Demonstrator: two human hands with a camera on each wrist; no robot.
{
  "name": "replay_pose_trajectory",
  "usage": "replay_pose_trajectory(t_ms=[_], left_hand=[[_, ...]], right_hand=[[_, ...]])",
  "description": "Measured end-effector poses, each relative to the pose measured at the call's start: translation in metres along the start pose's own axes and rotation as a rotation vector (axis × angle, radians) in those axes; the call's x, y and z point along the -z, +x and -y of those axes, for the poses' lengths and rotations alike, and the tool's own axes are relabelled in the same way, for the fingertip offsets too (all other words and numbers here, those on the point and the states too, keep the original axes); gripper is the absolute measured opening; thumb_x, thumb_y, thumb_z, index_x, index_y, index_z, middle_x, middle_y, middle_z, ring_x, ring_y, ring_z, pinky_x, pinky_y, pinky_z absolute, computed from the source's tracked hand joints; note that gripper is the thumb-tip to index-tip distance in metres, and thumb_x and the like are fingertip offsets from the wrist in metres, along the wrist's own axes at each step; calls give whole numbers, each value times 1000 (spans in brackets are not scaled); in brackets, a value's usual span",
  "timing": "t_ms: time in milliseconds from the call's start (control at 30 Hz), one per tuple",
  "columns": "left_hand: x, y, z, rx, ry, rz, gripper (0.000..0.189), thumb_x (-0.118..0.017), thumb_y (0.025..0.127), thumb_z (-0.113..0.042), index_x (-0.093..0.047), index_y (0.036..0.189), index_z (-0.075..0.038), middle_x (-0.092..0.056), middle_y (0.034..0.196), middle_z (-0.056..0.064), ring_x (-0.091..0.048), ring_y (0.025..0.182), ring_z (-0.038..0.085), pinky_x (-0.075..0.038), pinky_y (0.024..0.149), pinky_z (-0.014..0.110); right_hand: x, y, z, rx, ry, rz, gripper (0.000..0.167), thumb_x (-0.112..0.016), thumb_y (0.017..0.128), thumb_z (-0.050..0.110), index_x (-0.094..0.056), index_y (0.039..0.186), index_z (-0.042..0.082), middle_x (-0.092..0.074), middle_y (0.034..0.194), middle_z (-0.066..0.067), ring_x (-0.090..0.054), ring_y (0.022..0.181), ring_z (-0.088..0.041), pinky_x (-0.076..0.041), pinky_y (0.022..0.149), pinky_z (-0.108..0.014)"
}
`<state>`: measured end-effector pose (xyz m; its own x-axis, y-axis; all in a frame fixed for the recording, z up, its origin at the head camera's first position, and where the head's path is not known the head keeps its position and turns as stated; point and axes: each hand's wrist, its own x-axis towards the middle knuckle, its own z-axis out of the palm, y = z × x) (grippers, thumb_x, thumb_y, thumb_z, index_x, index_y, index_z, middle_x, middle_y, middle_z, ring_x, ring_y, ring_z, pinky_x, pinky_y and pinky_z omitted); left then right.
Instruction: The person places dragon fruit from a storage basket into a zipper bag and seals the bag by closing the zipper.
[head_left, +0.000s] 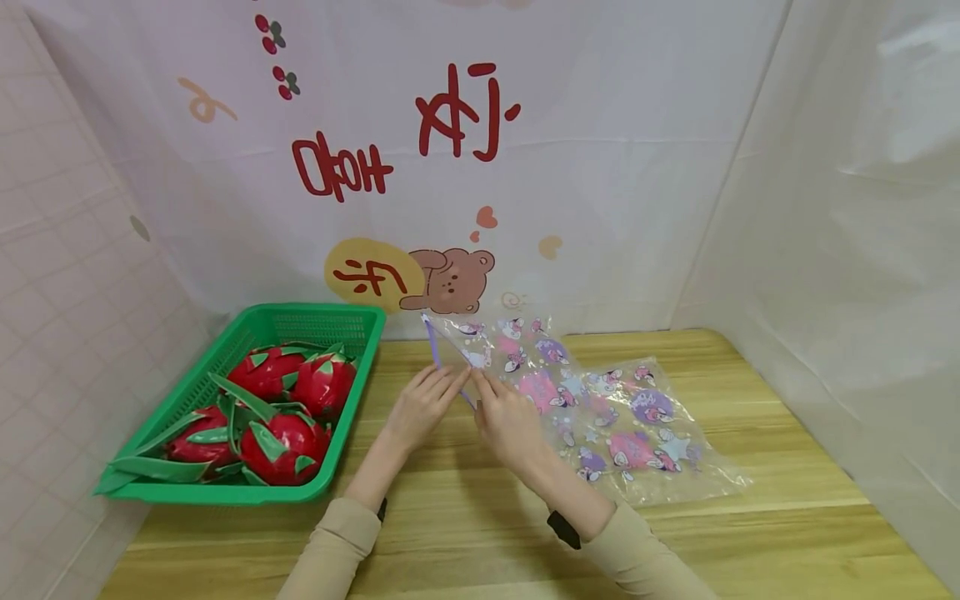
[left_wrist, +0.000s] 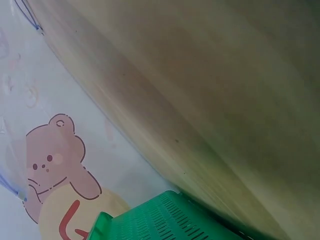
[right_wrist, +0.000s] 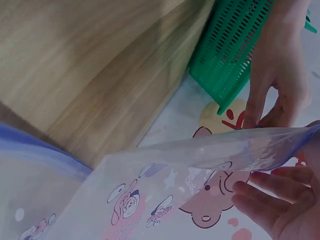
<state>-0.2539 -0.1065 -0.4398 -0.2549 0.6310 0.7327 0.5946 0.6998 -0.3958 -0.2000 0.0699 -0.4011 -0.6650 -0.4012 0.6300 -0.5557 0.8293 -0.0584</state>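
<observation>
A clear zip bag [head_left: 536,387] with pink and purple cartoon prints and a purple zip edge stands tilted above the table, its mouth spread apart. My left hand [head_left: 422,408] pinches one side of the mouth. At the other side, my right hand [head_left: 510,425] holds the edge between thumb and fingers; the right wrist view shows both hands at the film. Printed clear film [head_left: 637,437] lies flat to the right; whether it is a second bag I cannot tell. The left wrist view leaves out the left hand and shows mostly table.
At the left stands a green plastic basket [head_left: 330,485] with several red dragon fruits [head_left: 285,450] with green leaves. The wooden table [head_left: 442,533] ends against a white backdrop [head_left: 600,192] printed with a bear and red characters. White sheets hang on both sides.
</observation>
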Motion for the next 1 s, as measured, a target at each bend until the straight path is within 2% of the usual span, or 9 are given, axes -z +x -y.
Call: replay_pose_trajectory(t_ms=[33, 100, 200, 267, 333, 533, 667, 833, 1000], left_hand=[[0, 0, 0, -4, 3, -6, 39, -56, 81, 0, -64, 119, -6, -72, 98, 2, -67, 98, 18, -52, 93, 34], [-1, -1, -1, -12, 5, -13, 38, -54, 82, 0, -65, 118, -6, -72, 96, 1, -67, 95, 17, -53, 92, 33], [0, -3, -1, -22, 3, -1, 38, -54, 82, -1, -66, 117, -7, -72, 95, 1, -67, 93, 17, -52, 93, 33], [1, -4, 0, -29, -2, 22, 39, -55, 81, 0, -65, 118, -9, -71, 96, 0, -66, 94, 17, -52, 93, 33], [2, -5, 0, -38, -12, 46, 40, -58, 80, 0, -65, 118, -10, -70, 97, 0, -65, 94, 17, -52, 94, 33], [3, -8, 1, -84, -34, 114, 42, -63, 79, 0, -63, 120, -12, -65, 97, -1, -61, 95, 16, -52, 92, 29], [3, -9, 2, -116, -46, 119, 38, -64, 79, -2, -64, 116, -12, -63, 96, 0, -60, 94, 16, -53, 87, 27], [2, -10, 1, -155, -72, 109, 26, -63, 80, -2, -66, 102, -15, -62, 91, 1, -59, 90, 16, -54, 81, 25], [3, -12, -3, -154, -130, 137, 25, -66, 80, -1, -64, 100, -17, -60, 89, 1, -58, 86, 15, -54, 78, 24]], right_hand=[[0, 0, -1, -13, 21, 11, 46, -67, 80, 1, -58, 125, 0, -70, 111, -16, -71, 83, -26, -57, 58, -27], [-1, 0, -3, -30, 66, 33, 48, -65, 78, -4, -58, 126, 0, -70, 112, -16, -67, 67, -21, -53, 52, -21], [-1, 0, -7, -40, 105, 65, 50, -62, 76, -11, -60, 125, 2, -69, 114, -16, -42, 42, -7, -36, 40, -12], [-1, -1, -9, -41, 120, 89, 51, -60, 76, -13, -60, 124, 3, -68, 117, -16, -25, 39, -2, -25, 38, -9], [0, -2, -11, -31, 118, 98, 49, -59, 77, -13, -61, 123, 2, -68, 117, -16, -17, 40, 0, -21, 37, -8], [1, -4, -15, 26, 92, 67, 44, -58, 77, -16, -64, 117, 0, -71, 109, -16, -17, 41, 1, -22, 38, -7], [4, -4, -17, 38, 75, 51, 48, -58, 74, -20, -64, 117, -1, -71, 109, -17, -18, 42, 0, -22, 38, -7], [12, -2, -21, 6, 77, 40, 48, -57, 74, -21, -62, 119, -3, -68, 113, -20, -15, 40, 2, -21, 36, -6], [18, 1, -27, -22, 26, -59, 42, -60, 74, -19, -64, 114, -4, -70, 107, -21, -20, 39, 1, -28, 39, -4]])
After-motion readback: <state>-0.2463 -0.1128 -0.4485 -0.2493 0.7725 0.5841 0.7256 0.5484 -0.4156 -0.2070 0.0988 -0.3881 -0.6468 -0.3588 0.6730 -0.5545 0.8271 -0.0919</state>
